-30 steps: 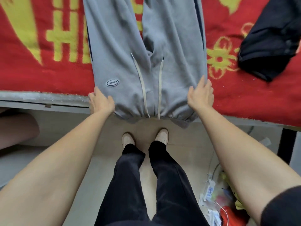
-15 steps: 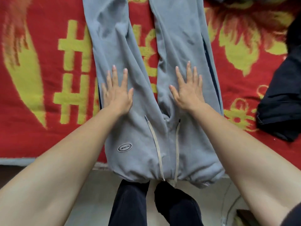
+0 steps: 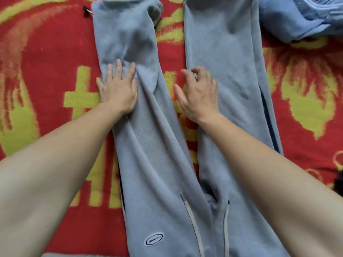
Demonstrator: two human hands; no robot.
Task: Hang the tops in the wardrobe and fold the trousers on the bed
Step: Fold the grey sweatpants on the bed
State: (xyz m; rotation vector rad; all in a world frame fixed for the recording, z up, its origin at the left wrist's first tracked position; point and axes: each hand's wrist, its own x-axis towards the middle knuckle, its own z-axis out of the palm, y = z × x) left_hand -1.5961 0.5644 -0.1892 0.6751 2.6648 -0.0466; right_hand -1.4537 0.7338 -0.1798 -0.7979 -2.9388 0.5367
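Note:
Grey trousers (image 3: 154, 154) lie flat on the red and yellow blanket (image 3: 46, 71), waistband near me, legs stretching away. A white oval logo patch and two drawstrings show near the waist. My left hand (image 3: 118, 88) presses flat on the left leg, fingers straight. On the inner edge of the right leg rests my right hand (image 3: 199, 91), its fingertips bent down onto the cloth. Whether it pinches the fabric I cannot tell.
A light blue garment (image 3: 300, 17) is bunched at the far right beside the right trouser leg. A small dark object (image 3: 86, 11) lies by the left leg's cuff. A dark item (image 3: 338, 180) shows at the right edge.
Both hands have slid from the waistband up along the legs, away from me. The view has moved forward, so the bed edge and my feet are out of sight.

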